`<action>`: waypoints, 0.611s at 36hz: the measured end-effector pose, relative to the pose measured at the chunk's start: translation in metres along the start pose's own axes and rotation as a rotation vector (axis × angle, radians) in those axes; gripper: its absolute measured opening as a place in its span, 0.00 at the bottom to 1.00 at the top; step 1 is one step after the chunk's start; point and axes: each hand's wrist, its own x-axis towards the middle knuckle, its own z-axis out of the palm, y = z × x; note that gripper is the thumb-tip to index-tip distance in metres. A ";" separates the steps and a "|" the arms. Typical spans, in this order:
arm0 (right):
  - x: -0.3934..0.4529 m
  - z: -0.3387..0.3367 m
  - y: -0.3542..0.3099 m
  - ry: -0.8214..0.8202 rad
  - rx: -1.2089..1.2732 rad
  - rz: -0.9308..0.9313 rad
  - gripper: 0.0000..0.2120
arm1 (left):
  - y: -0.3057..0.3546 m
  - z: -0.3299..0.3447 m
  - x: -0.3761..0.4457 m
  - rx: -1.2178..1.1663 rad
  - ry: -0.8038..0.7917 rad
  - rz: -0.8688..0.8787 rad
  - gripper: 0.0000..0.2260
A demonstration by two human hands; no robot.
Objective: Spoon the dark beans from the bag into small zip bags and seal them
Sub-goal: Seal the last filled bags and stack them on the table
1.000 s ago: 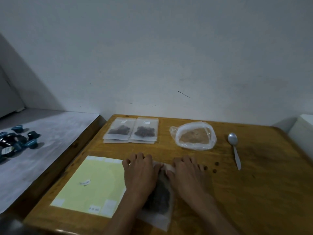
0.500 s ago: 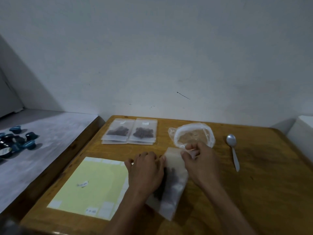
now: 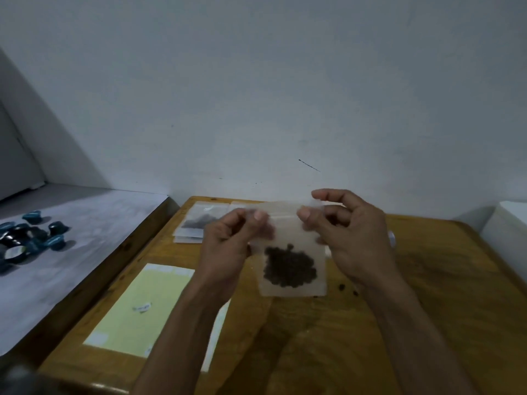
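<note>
A small clear zip bag (image 3: 291,269) hangs upright above the wooden table (image 3: 445,309), with dark beans gathered in its lower half. My left hand (image 3: 228,246) pinches its top edge on the left. My right hand (image 3: 350,238) pinches the top edge on the right. Filled zip bags (image 3: 196,220) lie flat at the table's far left, partly hidden by my left hand. Two loose beans (image 3: 342,287) lie on the table under my right wrist. The big bean bag and the spoon are hidden behind my right hand.
A pale yellow sheet (image 3: 148,306) with a small label lies on the near left of the table. Left of the table is a lower grey surface with several blue caps (image 3: 31,240). A white wall stands right behind the table. A white object (image 3: 510,232) sits at the far right.
The zip bag lay flat under both hands a second ago. Both hands have since lifted it off the table and now hold it upright by its top edge.
</note>
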 end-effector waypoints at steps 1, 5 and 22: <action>0.002 0.005 0.000 -0.046 0.045 0.023 0.15 | 0.004 -0.007 -0.002 -0.017 0.019 0.000 0.07; 0.009 0.037 0.002 -0.136 0.205 0.094 0.12 | 0.014 -0.038 -0.010 -0.025 0.085 -0.027 0.10; -0.004 0.205 0.063 -0.616 -0.347 0.136 0.10 | 0.046 -0.201 -0.083 -0.173 0.786 -0.088 0.23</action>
